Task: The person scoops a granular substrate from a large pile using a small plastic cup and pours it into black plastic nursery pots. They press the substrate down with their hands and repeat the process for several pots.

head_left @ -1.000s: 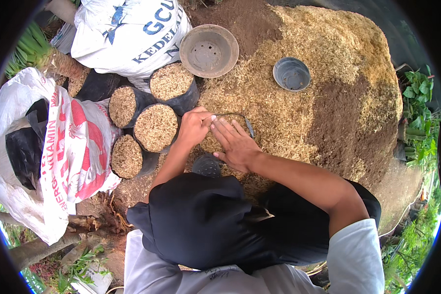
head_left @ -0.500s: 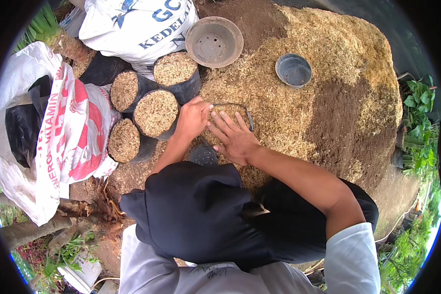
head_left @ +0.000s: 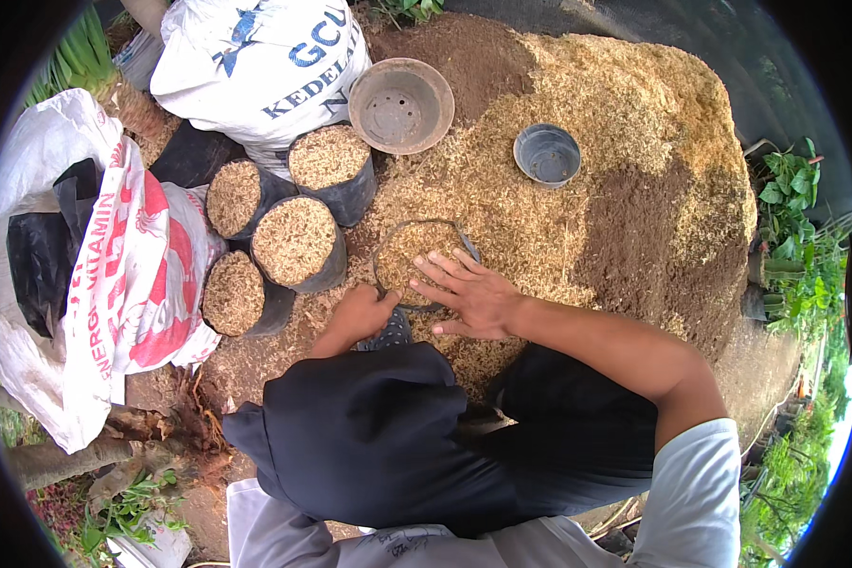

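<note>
A black plastic grow bag stands in front of me, filled with pale husk mix. At its near left edge my left hand is closed, thumb and fingers pinching the rim. Across the near right of the fill lies my right hand, open and palm down, fingers spread over the husk. Left of the bag stand several filled black grow bags, close together.
A large husk heap with dark soil patches spreads ahead and right. On it sit a small grey pot and a wider pot. White sacks stand at the left; one red-printed sack holds black plastic.
My left hand has moved from the rim's far left side toward me, to its near left edge. My right hand remains flat on the fill. The view has shifted slightly.
</note>
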Motion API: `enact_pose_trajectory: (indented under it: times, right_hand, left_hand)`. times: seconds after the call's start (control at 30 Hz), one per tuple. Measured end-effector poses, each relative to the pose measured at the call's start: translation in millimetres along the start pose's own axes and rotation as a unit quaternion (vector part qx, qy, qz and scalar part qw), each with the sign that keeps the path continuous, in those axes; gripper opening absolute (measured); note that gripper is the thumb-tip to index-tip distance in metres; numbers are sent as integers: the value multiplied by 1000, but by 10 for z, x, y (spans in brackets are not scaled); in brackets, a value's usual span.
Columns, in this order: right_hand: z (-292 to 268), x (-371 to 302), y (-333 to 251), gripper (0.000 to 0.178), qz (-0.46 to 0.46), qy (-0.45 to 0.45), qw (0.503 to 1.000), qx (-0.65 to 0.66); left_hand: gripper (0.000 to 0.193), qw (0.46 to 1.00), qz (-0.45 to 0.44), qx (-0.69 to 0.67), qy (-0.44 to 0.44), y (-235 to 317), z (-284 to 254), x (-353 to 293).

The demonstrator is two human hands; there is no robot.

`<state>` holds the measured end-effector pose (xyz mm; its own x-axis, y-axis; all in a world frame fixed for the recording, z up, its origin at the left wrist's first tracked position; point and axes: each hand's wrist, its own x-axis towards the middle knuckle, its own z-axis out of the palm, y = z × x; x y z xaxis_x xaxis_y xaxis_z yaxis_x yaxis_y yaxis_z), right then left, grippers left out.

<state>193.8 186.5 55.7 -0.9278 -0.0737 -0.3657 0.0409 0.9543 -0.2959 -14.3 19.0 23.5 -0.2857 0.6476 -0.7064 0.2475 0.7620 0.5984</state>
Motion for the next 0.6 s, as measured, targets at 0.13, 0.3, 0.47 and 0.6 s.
enact_pose_trajectory:
  times: [0.13, 0.3, 0.47, 0.6]
  right_hand:
    - [-12, 21, -65, 79, 8, 13, 1000, -3]
    - [-158, -37, 200, 69, -46, 81, 994, 51]
    - [-302, -591, 1076, 43, 155, 196, 957, 146]
    - [-241, -931, 1501, 65, 413, 98, 869, 256]
  left_hand:
    - [47, 975, -51, -203, -71, 82, 84, -19]
    - [44, 983, 57, -120, -129, 246, -302, -82]
    - [38, 932, 360, -29, 18, 996, -544, 227]
    - [37, 905, 382, 182, -35, 1833, -424, 797]
